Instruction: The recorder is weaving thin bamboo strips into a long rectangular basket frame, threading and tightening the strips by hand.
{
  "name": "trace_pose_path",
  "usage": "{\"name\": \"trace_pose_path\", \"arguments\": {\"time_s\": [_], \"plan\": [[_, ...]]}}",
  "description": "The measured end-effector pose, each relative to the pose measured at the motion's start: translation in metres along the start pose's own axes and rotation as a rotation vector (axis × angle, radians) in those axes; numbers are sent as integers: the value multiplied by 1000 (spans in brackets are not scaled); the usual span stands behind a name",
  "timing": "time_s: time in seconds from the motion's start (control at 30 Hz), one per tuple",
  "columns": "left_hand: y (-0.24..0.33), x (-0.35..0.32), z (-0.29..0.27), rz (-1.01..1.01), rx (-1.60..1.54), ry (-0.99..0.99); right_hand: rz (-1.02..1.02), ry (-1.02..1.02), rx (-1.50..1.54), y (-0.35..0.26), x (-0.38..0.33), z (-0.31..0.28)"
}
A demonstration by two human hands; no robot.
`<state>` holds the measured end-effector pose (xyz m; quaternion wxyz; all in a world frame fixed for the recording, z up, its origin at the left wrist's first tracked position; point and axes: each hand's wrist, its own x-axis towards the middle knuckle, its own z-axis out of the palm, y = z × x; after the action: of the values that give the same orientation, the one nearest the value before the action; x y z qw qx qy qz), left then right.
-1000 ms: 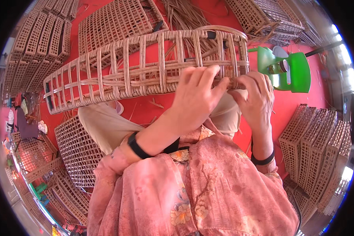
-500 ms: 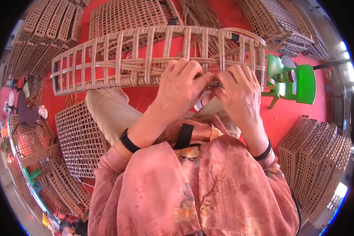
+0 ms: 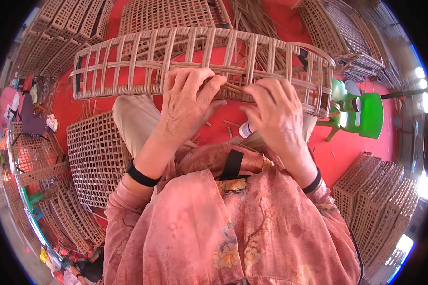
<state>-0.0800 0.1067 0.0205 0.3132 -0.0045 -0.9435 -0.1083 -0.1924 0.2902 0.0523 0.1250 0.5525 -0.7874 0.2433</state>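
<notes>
A long, shallow wicker basket (image 3: 204,45) with an open lattice of brown strands lies across my lap, its right end tilted a little nearer to me. My left hand (image 3: 186,107) has its fingers curled over the near rim, just left of the middle. To its right, my right hand (image 3: 277,109) also bends its fingers over the rim, thumb below it. A short stretch of wrapped rim shows between the two hands. Loose strands run along the lattice, and a strand loops at the right end. My fingers hide the parts they press on.
A green plastic chair (image 3: 370,114) with a jar-like container (image 3: 351,105) on it stands to the right. Stacked wicker baskets (image 3: 375,194) sit at right, more at far left. A woven panel (image 3: 97,159) leans by my left leg. Loose strands (image 3: 254,21) lie beyond the basket on the red floor.
My hands have moved apart, the left one shifting left along the rim. The basket has tilted, its left end higher and its right end lower in view. The whole view has also shifted slightly.
</notes>
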Motion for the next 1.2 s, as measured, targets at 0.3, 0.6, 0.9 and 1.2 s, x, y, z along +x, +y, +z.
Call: {"name": "trace_pose_path", "arguments": {"time_s": [0.3, 0.6, 0.9, 1.2], "plan": [[-16, 7, -1, 74, -76, -7, 25, -59, -152, -24, 24, 23], [-26, -11, 11, 219, 21, 104, -25, -66, 10, -23, 34, 26], [-64, -24, -39, -34, 4, 16, -121, 1, 6, -49, 47, 38], [-74, -31, -36, -7, -83, -23, -153, 29, -129, -69, 63, 65]]}}
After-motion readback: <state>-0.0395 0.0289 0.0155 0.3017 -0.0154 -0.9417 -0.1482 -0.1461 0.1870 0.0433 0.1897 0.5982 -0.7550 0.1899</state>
